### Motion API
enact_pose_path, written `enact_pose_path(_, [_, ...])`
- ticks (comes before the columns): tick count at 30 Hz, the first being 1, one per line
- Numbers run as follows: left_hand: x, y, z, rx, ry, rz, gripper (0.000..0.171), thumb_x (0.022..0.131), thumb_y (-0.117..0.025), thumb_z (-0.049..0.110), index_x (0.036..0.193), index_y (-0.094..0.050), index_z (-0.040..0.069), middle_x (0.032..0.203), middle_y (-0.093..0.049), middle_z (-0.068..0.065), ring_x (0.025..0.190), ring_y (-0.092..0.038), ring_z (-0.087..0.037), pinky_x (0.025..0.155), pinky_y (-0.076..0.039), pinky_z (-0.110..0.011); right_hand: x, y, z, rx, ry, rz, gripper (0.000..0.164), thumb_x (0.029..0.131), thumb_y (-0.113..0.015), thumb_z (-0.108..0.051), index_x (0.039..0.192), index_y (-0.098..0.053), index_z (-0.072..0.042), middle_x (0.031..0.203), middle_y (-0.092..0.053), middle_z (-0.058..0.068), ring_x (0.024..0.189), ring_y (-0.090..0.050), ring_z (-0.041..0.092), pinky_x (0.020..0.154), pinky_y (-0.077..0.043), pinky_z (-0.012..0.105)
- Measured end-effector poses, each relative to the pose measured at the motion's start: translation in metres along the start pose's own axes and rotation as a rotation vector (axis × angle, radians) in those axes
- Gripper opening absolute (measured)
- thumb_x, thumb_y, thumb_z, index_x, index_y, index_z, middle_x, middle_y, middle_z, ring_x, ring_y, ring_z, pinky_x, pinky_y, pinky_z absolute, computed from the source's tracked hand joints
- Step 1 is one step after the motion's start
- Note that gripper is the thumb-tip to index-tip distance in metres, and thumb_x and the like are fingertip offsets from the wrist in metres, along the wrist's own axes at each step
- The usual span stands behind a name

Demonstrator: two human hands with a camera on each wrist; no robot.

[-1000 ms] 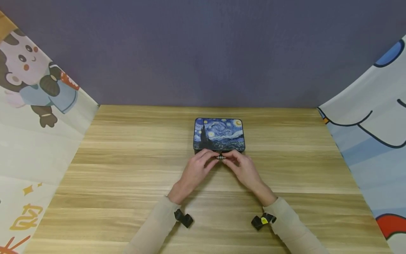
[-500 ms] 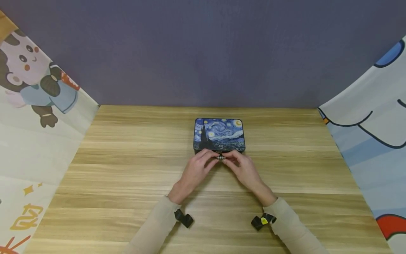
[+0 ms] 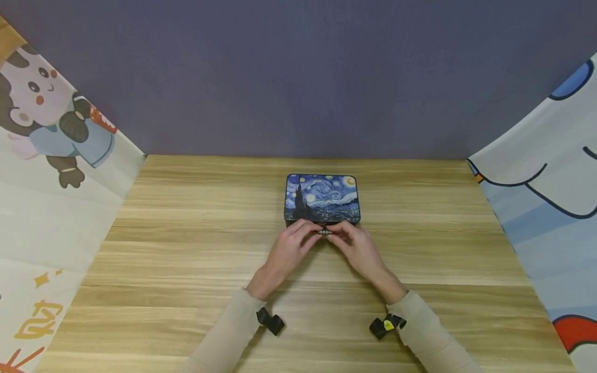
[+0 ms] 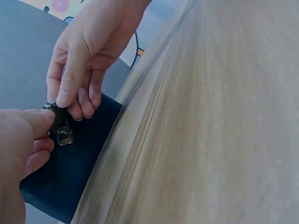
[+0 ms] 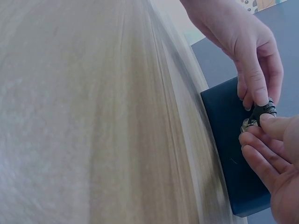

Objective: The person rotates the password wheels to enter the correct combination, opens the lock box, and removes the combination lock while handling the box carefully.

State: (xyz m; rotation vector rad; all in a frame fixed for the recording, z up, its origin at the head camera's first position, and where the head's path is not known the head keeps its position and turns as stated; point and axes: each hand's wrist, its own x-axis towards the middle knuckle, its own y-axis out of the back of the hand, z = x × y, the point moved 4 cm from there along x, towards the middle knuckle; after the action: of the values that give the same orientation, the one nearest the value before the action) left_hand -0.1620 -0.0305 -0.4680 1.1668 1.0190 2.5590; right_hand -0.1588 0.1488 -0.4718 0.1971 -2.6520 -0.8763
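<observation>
A tin box (image 3: 324, 194) with a swirling starry-night picture on its lid sits on the table, lid down. On its front, a small dark combination padlock (image 5: 267, 108) with number dials hangs at a shiny metal hasp (image 4: 65, 137). My left hand (image 3: 290, 246) pinches the padlock from the left between thumb and index finger. From the right, my right hand (image 3: 359, 247) pinches the same padlock, its thumb right at the dials. Both hands are close together before the box's front wall (image 4: 70, 172). The digits on the dials are too small to read.
The wood-grain table (image 3: 196, 233) stretches around the box and both arms. A dark grey-blue panel (image 3: 298, 77) rises behind it. Cartoon-printed sheets (image 3: 42, 207) border the left and right sides.
</observation>
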Motion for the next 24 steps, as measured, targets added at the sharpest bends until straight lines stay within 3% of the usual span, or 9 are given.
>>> enact_pose_path(24, [-0.0008, -0.0006, -0.0017, -0.007, 0.017, -0.016, 0.017, 0.091, -0.08, 0.011, 0.107, -0.075, 0.006, 0.103, -0.074, -0.004, 0.096, -0.072, -0.015, 0.092, -0.058, -0.019, -0.0004, -0.0005, 0.0, 0.001, 0.014, 0.009, 0.018, 0.093, -0.076, -0.009, 0.111, -0.073, -0.007, 0.098, -0.077, 0.006, 0.083, -0.073, 0.02, 0.074, -0.063, 0.034])
